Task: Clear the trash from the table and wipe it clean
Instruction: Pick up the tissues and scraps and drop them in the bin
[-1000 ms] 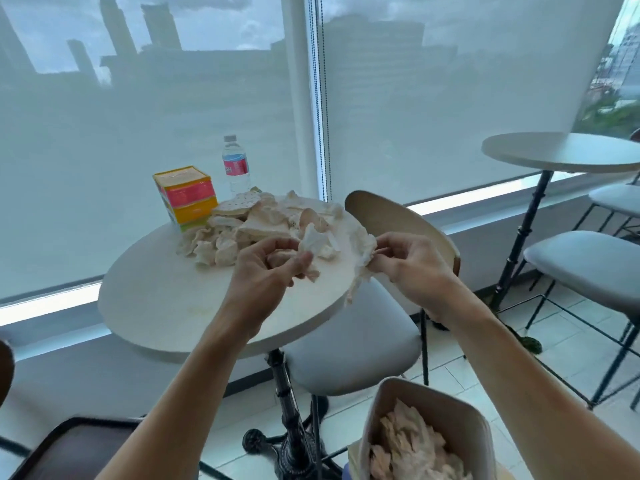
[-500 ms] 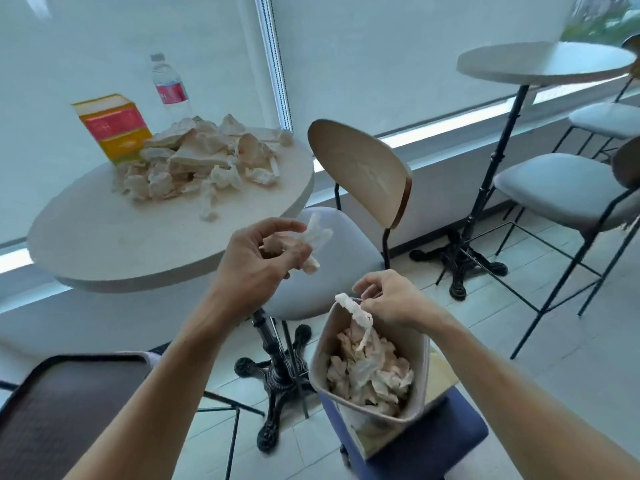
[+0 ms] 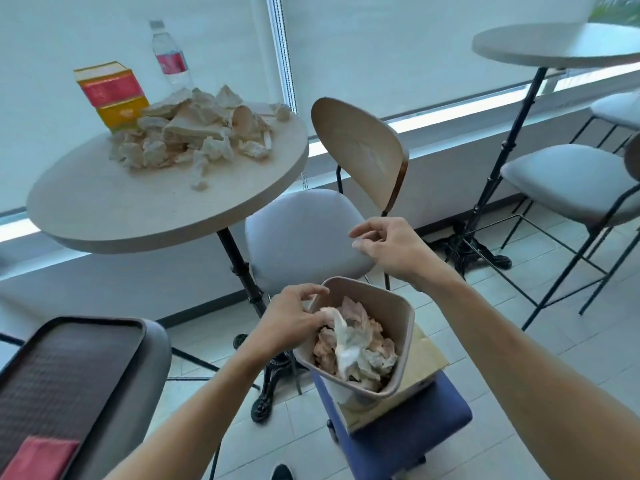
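Round table (image 3: 104, 209) bears crumpled tissues (image 3: 194, 133); tiled floor (image 3: 485, 341) below.

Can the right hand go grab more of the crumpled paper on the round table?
Probably yes. The right hand is empty, lifted above the bin. Nothing stands between it and the crumpled paper on the round table; the chair sits off to the side. It may need a stretch.

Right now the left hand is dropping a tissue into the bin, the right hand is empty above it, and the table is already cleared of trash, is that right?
Not quite. The head view shows the table still carries a pile of crumpled tissues. The rest holds: the left hand is at the bin with a tissue, and the right hand is empty above it.
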Available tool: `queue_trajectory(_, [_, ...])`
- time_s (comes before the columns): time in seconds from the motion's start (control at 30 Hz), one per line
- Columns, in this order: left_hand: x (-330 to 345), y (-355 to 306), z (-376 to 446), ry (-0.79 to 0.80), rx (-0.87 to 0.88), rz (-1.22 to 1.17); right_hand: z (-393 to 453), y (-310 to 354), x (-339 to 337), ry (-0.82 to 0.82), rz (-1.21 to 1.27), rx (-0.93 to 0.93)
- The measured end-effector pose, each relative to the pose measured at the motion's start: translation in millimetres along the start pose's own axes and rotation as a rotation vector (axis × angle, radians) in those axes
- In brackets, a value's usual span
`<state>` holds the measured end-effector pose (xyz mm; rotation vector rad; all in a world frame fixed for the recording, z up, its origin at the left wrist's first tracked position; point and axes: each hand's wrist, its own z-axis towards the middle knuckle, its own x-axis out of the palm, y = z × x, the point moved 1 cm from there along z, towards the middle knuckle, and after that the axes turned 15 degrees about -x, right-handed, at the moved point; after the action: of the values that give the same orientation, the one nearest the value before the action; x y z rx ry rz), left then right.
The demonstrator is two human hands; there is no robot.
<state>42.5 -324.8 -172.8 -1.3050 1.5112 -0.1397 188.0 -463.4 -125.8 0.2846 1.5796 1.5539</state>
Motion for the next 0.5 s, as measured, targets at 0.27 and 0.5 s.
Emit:
queue_trajectory(0.27, [-43,-20,-14,-0.143,0.070,-0.105,17,24,8,0.058,0.035,-0.069])
queue_trajectory(0.5, [-107,-49,-28,-0.290,0.211,-0.235,58,72,27,0.057,0.038,-0.190])
